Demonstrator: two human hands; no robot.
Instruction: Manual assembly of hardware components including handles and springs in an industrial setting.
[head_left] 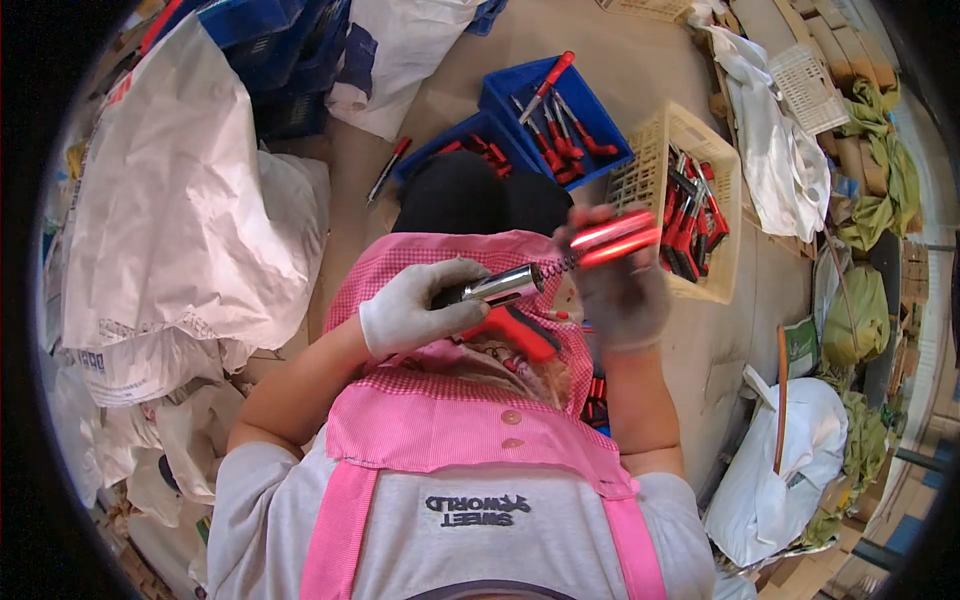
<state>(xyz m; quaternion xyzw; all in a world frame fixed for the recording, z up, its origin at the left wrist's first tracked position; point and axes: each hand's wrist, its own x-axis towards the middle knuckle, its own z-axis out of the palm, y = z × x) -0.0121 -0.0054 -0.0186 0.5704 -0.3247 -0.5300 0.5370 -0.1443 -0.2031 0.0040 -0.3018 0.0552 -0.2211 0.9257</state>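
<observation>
My left hand (415, 308), in a white glove, is closed around a slotted chrome tube (508, 285) above my lap. A thin dark coiled spring (556, 267) runs from the tube's open end toward my right hand (628, 300). That hand, in a soiled glove and blurred by motion, grips a shiny red cylindrical piece (615, 238). I cannot tell whether the spring is fixed to it. Under the tube, a red handle with a dark section (522, 334) lies on my pink checked apron (420, 400).
Ahead stand two blue crates (612, 172) with red-handled metal tools. A cream crate (722, 255) to the right holds more. One red-and-silver tool (390, 170) lies on the floor. A large white sack (180, 210) stands left; a white bag (780, 465) sits at right.
</observation>
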